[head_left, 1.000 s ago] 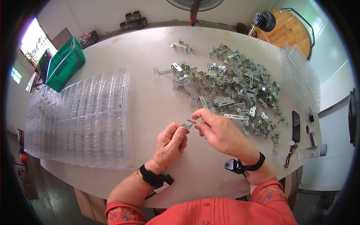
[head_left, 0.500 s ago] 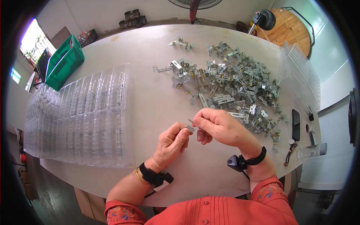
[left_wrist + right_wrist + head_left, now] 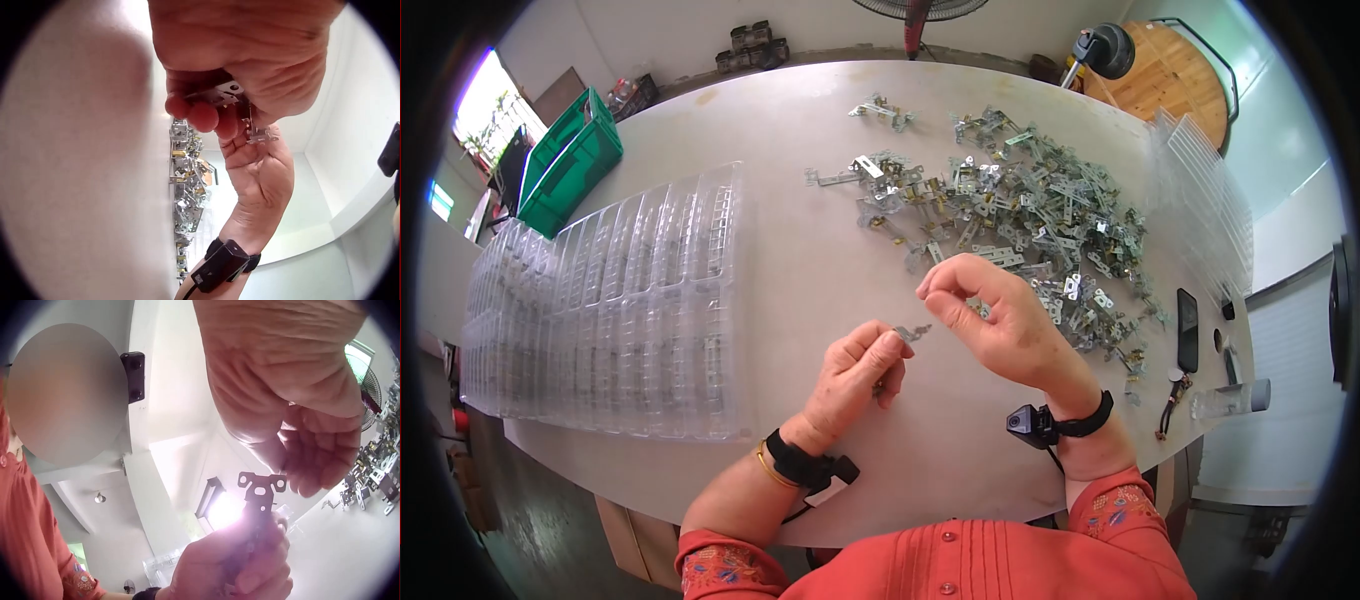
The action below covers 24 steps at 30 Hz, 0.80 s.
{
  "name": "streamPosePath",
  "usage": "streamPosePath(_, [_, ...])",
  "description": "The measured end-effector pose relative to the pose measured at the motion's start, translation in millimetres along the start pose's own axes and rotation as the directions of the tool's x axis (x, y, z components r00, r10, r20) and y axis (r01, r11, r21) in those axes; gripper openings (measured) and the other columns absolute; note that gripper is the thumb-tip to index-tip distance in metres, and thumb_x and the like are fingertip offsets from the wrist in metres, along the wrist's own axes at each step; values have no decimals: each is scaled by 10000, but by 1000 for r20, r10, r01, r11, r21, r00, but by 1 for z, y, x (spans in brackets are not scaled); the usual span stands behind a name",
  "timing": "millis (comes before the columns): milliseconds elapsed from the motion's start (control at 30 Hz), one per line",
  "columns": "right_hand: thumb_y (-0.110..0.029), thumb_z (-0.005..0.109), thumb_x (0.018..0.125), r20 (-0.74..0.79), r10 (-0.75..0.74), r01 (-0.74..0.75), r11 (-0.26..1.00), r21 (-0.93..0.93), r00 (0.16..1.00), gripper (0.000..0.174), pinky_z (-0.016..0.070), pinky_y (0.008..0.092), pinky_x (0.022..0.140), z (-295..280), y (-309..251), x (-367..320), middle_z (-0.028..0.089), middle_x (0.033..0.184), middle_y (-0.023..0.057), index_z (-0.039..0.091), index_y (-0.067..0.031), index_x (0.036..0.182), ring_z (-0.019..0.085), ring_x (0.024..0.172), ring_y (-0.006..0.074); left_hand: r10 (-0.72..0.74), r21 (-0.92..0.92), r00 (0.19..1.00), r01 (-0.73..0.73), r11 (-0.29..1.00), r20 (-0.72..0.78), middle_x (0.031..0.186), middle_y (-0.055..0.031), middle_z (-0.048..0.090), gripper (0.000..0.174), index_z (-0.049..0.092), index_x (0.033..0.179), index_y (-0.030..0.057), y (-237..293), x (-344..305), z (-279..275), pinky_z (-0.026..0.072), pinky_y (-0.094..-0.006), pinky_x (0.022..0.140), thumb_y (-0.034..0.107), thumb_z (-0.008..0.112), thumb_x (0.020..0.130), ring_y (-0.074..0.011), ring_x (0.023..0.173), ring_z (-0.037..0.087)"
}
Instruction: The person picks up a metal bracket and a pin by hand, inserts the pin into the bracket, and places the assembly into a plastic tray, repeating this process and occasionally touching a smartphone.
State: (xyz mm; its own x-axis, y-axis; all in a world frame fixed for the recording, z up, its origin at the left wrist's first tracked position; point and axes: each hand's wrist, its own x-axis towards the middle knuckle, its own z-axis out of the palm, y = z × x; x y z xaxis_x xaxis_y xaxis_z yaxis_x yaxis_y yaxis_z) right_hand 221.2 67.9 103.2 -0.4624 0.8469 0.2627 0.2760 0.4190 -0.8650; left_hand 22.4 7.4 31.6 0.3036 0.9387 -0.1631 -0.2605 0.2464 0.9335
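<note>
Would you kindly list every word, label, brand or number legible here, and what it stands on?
None can be read. The green crate, black phone, clear trays, heap of metal brackets and the bracket pinched by the left hand show no lettering; any stamps are too small to tell.

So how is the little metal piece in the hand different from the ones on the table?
The bracket is one piece, pinched in the left hand above the table; the pile is many pieces, lying loose and jumbled on it. The bracket is nearer the person, the pile farther back. Both are silvery metal.
</note>
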Motion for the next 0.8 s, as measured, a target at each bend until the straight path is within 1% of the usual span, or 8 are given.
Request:
streamPosePath(100, [-80,667,926,120,-242,254,963,-94,963,95,493,352,706,-2,-1,-1,628,922,102,602,-14,905,617,826,246,-23,-55,1000,24,998,11,639,-36,579,337,611,951,60,1,2,-1,345,-229,486,362,502,1052,-96,500,490])
streamPosePath(200, [-44,679,920,244,-166,198,973,-116,955,50,520,338,799,-5,-7,-3,673,1029,93,633,-33,938,641,929,256,-64,-88,998,65,994,13,645,-47,591,342,611,952,63,3,2,-1,367,-231,481,375,507,1046,-113,504,519])
streamPosePath(367, [-23,671,919,265,-93,128,984,-121,960,54,514,335,769,-3,-5,-4,648,975,87,620,-22,936,641,899,254,-116,-137,987,132,982,115,724,-86,642,473,617,1018,31,3,4,-6,463,-259,563,456,416,1063,-165,561,611])
streamPosePath(433, [-22,670,920,264,-90,121,987,-103,960,57,513,335,755,-4,-5,-4,637,956,86,615,-18,937,642,892,246,-132,-358,967,204,911,216,839,-137,692,598,624,1111,5,1,5,-9,528,-312,638,523,329,1059,-228,646,677])
streamPosePath(533, [-47,648,956,188,-57,65,997,-40,981,59,517,302,742,-4,-5,-5,633,948,66,601,-12,965,649,865,185,-46,-497,952,200,845,304,1019,-192,698,674,559,1271,-12,0,9,-13,560,-370,715,550,255,1056,-289,786,715])
streamPosePath(600, [-95,608,1002,-11,158,-150,952,266,987,86,514,268,721,0,-1,-3,622,874,36,580,-20,972,643,809,124,28,-539,969,112,835,244,1115,-213,669,637,507,1336,-8,-8,14,-17,564,-386,750,519,276,1063,-308,858,714])
streamPosePath(633, [-130,587,1025,-26,217,-204,948,245,976,117,521,246,741,-4,-4,-1,624,865,7,580,-25,976,642,826,91,89,-579,979,35,815,184,1210,-234,640,614,455,1400,-4,-11,15,-17,568,-402,784,488,297,1069,-326,929,712])
streamPosePath(800, [-171,569,1039,-107,257,-194,894,404,960,149,506,242,742,-4,9,4,622,850,1,584,-35,979,650,821,94,143,-473,989,-112,874,31,1416,-179,527,482,361,1502,49,-6,10,-8,545,-416,909,255,423,1071,-325,1112,660])
